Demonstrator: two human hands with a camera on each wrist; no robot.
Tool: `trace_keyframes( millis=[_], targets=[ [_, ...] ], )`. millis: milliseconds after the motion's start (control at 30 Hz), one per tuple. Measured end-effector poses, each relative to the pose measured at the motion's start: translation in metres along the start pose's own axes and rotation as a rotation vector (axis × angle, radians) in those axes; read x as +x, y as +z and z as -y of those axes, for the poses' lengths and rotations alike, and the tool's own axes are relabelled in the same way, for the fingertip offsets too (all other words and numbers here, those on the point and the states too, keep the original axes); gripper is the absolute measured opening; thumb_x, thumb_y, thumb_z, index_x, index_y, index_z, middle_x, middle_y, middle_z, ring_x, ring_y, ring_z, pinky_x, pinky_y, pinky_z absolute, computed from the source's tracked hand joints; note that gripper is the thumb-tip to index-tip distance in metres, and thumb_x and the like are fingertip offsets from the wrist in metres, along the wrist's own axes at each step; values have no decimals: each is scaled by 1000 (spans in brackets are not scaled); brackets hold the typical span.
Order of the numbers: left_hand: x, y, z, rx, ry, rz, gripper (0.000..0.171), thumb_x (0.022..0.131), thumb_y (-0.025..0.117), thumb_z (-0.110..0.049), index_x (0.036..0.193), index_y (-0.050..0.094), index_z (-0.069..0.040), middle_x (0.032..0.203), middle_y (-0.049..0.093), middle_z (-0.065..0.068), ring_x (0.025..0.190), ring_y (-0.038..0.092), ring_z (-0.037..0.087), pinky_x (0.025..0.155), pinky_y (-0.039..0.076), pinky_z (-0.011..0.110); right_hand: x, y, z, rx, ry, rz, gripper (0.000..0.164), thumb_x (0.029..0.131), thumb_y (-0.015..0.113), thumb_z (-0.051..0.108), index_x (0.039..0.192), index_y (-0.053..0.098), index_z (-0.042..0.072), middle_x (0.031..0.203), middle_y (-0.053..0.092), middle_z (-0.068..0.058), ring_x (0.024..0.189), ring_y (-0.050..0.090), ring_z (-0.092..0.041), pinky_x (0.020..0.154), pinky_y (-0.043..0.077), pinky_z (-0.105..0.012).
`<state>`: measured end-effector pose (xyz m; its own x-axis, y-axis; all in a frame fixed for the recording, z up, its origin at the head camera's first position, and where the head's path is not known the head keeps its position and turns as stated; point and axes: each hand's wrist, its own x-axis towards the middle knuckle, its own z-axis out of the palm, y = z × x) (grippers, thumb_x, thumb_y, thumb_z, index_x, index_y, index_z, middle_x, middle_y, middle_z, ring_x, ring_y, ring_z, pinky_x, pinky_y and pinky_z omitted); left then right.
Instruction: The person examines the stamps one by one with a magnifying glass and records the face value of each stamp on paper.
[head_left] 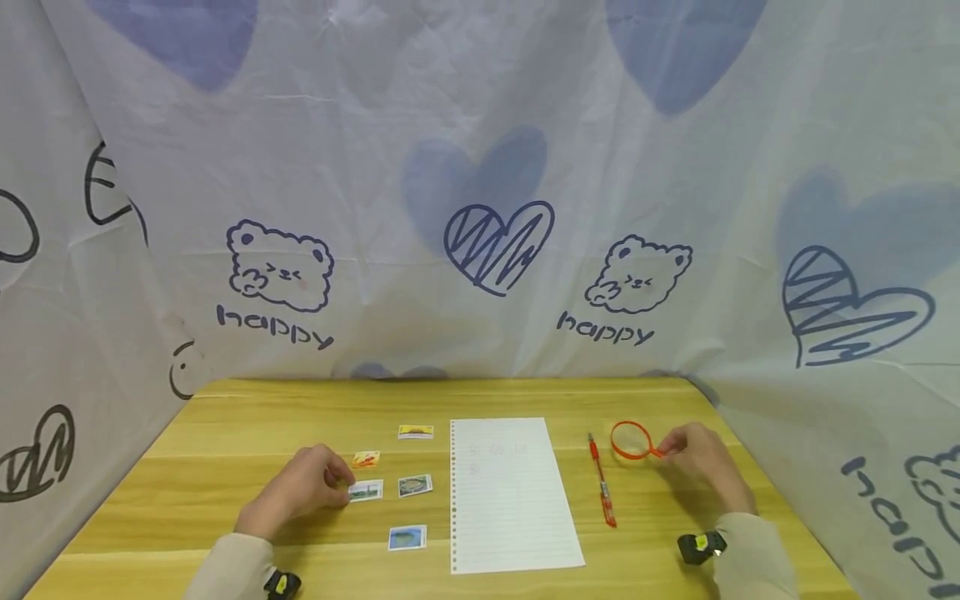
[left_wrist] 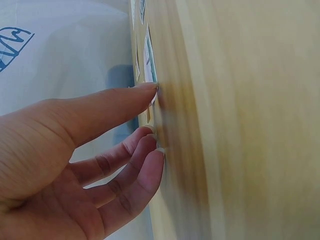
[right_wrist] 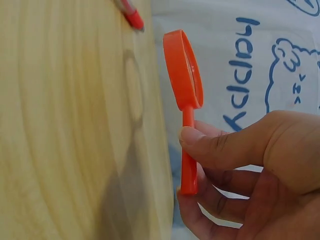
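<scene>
My left hand (head_left: 307,483) is at the left end of a small postage stamp with a green-and-grey scene (head_left: 366,490). Up close in the left wrist view, the thumb tip meets that stamp's (left_wrist: 150,65) edge, while the other fingers bend loosely toward the tabletop, apart from the thumb. With my right hand (head_left: 693,450) I hold an orange-red magnifying glass (head_left: 613,439) by its handle. Thumb and fingers grip the handle (right_wrist: 188,170), and the round lens frame is raised over the table, casting a shadow.
Other stamps lie around the left hand: an orange one (head_left: 366,459), a yellow one (head_left: 416,432), a brown-green one (head_left: 415,485) and a blue one (head_left: 407,537). Lined paper (head_left: 513,508) with faint red writing and a red pen (head_left: 602,483) lie between the hands. A printed curtain (head_left: 390,292) hangs behind.
</scene>
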<state>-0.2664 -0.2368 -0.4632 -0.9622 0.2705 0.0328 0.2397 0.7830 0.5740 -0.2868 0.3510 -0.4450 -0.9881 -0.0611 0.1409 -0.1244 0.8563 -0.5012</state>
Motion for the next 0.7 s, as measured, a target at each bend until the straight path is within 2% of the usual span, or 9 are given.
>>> trace_keyframes(
  millis=[167,333,567,700],
  targets=[
    [0,0,0,-9,-11,14,17,77,88,-5,91,81,-10,94,77,3,86,68,17,78,60,39,-2,-1,-11,-5,29,18,8,77,76,-2,84,74,1,79,73,-6,77,61,-16,73,51,-34],
    [1,0,0,-2,-17,9,17,77,88,-5,90,81,-10,94,77,3,85,67,17,77,59,39,-1,0,-20,-35,30,1,9,73,75,-2,82,75,2,79,74,-8,76,61,-16,73,50,-34],
    [0,0,0,-1,-12,5,17,77,88,-5,90,81,-11,94,77,3,86,67,17,77,60,39,-4,1,-21,61,150,61,13,79,71,-4,91,73,-4,87,72,-12,79,61,-21,70,50,-31],
    [0,-1,-1,-1,-13,4,17,77,88,-5,90,81,-10,94,77,3,86,67,17,78,60,39,-5,1,-20,73,158,70,11,80,71,-4,90,72,-5,85,72,-11,75,61,-19,68,50,-30]
  ],
)
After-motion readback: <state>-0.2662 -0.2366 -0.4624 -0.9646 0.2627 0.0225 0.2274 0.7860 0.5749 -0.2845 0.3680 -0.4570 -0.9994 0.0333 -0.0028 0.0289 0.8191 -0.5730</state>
